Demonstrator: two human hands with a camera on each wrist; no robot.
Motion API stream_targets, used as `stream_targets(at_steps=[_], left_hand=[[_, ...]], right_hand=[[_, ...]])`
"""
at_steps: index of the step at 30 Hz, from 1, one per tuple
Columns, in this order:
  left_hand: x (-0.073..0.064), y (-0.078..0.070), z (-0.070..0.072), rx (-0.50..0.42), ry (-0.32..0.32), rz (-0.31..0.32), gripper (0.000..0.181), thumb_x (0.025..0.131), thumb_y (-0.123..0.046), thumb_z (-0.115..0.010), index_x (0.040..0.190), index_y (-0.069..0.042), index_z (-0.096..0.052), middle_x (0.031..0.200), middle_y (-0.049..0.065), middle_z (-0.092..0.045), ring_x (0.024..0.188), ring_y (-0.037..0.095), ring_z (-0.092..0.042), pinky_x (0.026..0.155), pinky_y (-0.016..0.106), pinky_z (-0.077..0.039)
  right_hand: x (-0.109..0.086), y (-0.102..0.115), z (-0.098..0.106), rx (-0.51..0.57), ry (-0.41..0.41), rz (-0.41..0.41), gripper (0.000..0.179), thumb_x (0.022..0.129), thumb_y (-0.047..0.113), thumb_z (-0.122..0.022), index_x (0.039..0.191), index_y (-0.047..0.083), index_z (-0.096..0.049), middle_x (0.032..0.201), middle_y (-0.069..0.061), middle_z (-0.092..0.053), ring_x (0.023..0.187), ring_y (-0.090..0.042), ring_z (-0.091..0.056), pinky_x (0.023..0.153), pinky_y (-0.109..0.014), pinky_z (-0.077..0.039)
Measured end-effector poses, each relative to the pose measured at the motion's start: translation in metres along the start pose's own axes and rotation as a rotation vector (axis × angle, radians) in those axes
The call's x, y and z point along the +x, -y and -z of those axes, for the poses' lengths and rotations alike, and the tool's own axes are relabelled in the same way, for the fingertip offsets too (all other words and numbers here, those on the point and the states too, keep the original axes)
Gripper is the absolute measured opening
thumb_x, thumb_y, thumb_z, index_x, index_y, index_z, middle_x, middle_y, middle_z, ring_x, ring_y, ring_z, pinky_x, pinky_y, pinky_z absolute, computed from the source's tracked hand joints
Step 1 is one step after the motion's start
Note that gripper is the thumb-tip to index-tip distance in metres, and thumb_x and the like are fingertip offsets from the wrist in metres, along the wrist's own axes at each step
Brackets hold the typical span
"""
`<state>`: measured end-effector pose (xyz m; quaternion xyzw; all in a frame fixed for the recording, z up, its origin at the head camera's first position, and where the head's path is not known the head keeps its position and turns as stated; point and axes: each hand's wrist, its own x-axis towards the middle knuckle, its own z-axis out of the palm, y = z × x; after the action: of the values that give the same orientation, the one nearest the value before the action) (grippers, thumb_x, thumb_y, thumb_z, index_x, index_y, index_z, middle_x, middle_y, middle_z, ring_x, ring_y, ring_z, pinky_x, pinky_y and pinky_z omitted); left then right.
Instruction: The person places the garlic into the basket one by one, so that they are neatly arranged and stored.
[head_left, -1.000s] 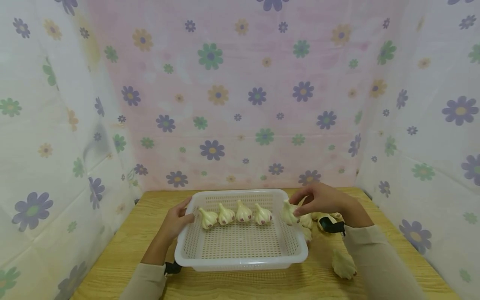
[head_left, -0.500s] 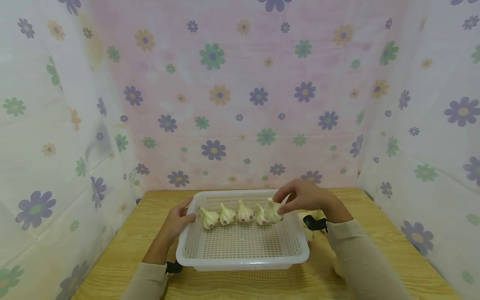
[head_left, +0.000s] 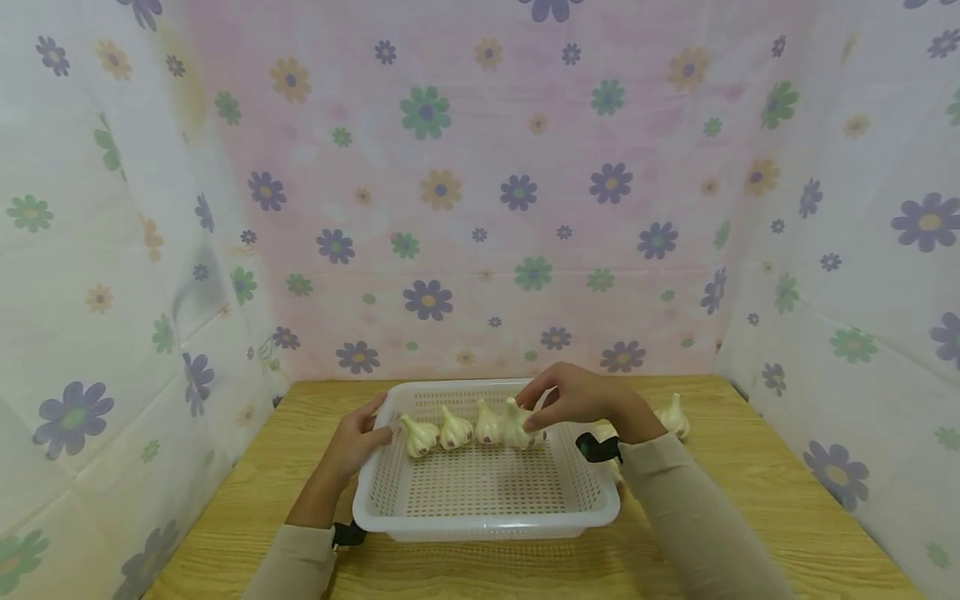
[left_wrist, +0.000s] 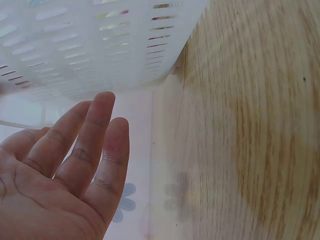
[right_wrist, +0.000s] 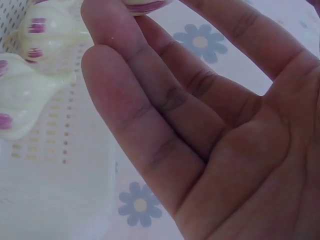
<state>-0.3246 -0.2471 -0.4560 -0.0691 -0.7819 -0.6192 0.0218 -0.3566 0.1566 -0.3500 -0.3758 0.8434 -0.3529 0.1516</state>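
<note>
Held bulb [head_left: 514, 427] shifts toward 9 o'clock, from the basket's [head_left: 487, 523] 2 o'clock rim to 1 o'clock inside, now over the row [head_left: 456, 431], contact unclear. Your right hand [head_left: 576, 397] pinches it; your left hand [head_left: 352, 442] grips the rim at 9. No readable writing.

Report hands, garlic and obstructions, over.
Left hand holds white plastic basket at its side. Right hand pinches garlic bulb over basket floor. Possible obstruction: another bulb, partly hidden behind held one.

Room across basket [head_left: 486, 523] front (garlic row [head_left: 489, 427] behind).
</note>
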Motion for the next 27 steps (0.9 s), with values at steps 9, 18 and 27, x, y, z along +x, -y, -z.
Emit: stream_targets(at_steps=[9,18,27], left_hand=[[0.000,0.001,0.000,0.010,-0.015,0.002,0.080,0.089,-0.002,-0.065,0.162,-0.015,-0.036,0.132,0.029,-0.066,0.091,0.035,-0.076,0.070,0.043,-0.065],[-0.001,-0.002,-0.001,0.014,-0.020,-0.003,0.079,0.089,-0.002,-0.064,0.162,-0.015,-0.036,0.132,0.029,-0.066,0.090,0.034,-0.077,0.070,0.041,-0.065],[-0.002,-0.004,-0.003,0.038,-0.031,0.005,0.077,0.092,-0.005,-0.063,0.163,-0.017,-0.036,0.133,0.029,-0.066,0.094,0.034,-0.076,0.071,0.042,-0.065]], right_hand=[[0.018,0.002,-0.018,-0.071,0.029,0.020,0.030,0.089,0.032,-0.082,0.117,0.023,-0.079,0.129,-0.005,-0.072,0.106,-0.023,-0.073,0.088,-0.034,-0.061],[0.044,0.001,-0.036,-0.148,0.043,0.028,0.031,0.087,0.034,-0.083,0.117,0.028,-0.080,0.130,0.001,-0.072,0.114,-0.016,-0.070,0.093,-0.031,-0.059],[0.069,0.005,-0.057,-0.081,0.091,-0.046,0.038,0.086,0.028,-0.084,0.122,0.017,-0.078,0.123,0.001,-0.075,0.096,-0.010,-0.074,0.085,-0.031,-0.062]])
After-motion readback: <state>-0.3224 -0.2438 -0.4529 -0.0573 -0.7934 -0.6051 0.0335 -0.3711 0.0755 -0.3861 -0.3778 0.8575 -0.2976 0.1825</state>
